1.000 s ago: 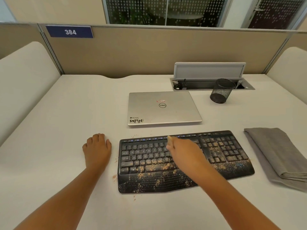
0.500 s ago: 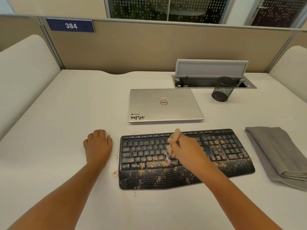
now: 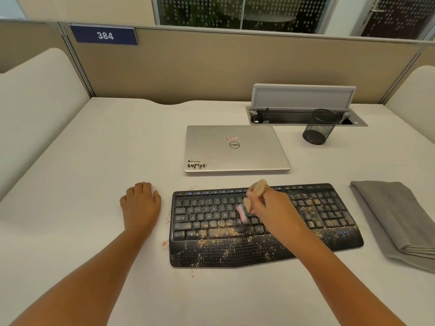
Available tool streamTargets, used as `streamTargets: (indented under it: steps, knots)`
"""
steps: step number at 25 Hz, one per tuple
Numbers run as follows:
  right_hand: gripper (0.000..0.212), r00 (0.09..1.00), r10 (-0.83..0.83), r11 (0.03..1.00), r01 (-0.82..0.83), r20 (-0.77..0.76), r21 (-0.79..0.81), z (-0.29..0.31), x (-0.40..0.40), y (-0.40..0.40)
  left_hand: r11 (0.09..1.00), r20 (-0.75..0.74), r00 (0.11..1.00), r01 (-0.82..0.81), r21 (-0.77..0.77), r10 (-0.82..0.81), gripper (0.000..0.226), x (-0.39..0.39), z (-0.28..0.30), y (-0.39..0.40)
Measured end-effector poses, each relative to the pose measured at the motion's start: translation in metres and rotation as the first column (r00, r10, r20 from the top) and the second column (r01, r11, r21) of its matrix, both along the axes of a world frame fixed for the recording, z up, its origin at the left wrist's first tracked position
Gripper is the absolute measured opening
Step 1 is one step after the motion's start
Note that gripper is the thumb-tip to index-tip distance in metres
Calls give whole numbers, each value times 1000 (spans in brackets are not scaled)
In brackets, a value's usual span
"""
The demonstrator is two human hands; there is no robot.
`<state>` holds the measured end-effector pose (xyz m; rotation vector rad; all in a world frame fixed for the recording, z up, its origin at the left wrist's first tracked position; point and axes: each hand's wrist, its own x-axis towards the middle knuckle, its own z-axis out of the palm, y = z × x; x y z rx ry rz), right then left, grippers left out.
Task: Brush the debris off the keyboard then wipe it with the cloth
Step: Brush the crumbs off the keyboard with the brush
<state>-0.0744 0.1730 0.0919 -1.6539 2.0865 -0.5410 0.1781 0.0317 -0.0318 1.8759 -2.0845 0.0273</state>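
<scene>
A black keyboard (image 3: 207,252) lies on the white desk, strewn with tan debris (image 3: 223,231) over its lower key rows, palm rest and number pad. My right hand (image 3: 275,212) grips a small wooden-handled brush (image 3: 257,188) over the middle keys; its pale pink bristles (image 3: 242,211) point down onto them. My left hand (image 3: 141,203) rests on the desk just left of the keyboard, its fingers curled under and holding nothing. A folded grey cloth (image 3: 395,220) lies to the right of the keyboard.
A shut silver laptop (image 3: 235,149) sits just behind the keyboard. Farther back right stand a black mesh pen cup (image 3: 319,128) and an open cable tray (image 3: 306,117) with a raised lid. Crumbs (image 3: 164,244) dot the desk by the keyboard's left edge. Partitions wall the desk.
My right hand has tilted the brush up so that its handle and bristles show, and has swept it over the middle keys. The left hand has stayed put.
</scene>
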Motion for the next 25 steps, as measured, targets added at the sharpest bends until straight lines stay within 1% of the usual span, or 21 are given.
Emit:
streamTargets:
  steps: [2,5,6,10,11,14,15,19,22,24,25]
  knots:
    - [27,1000,2,1000,-2,19,-6,-1,-2,-3,1000,-11,1000,1,-3,-1,49,0,0,0]
    - [29,998,62,994,-59,-31,93,-5,0,0,1000,-8,1000,2,-10,-2,49,0,-1,0]
    - [30,998,59,993,-56,-27,102,-4,0,0,1000,-6,1000,4,-5,-4,49,0,-1,0]
    - [28,994,-7,1000,7,106,1,-2,0,-9,1000,2,1000,1,-6,-1,46,1,-2,-1]
    - [28,995,-2,1000,2,104,3,-3,3,-9,1000,1,1000,1,-2,-1,45,2,-2,-1]
    - [31,998,65,994,-66,17,84,-6,10,-4,1000,0,1000,-5,-5,5,39,1,-3,-2]
    - [31,997,73,993,-75,21,91,-5,11,-3,1000,-2,1000,-8,-8,8,38,1,-3,-2]
    - [30,992,28,1000,-29,119,11,-2,13,-9,1000,-18,1000,-19,-14,19,31,2,-4,-3]
    - [33,997,66,995,-70,51,66,-7,18,-7,1000,-25,1000,-18,-17,18,33,2,-5,-3]
    - [33,996,91,990,-92,13,104,-6,19,-5,1000,-37,999,-23,-15,23,26,2,-6,-4]
    - [32,996,90,991,-91,16,97,-4,19,-6,1000,-45,999,-23,-12,22,24,2,-6,-5]
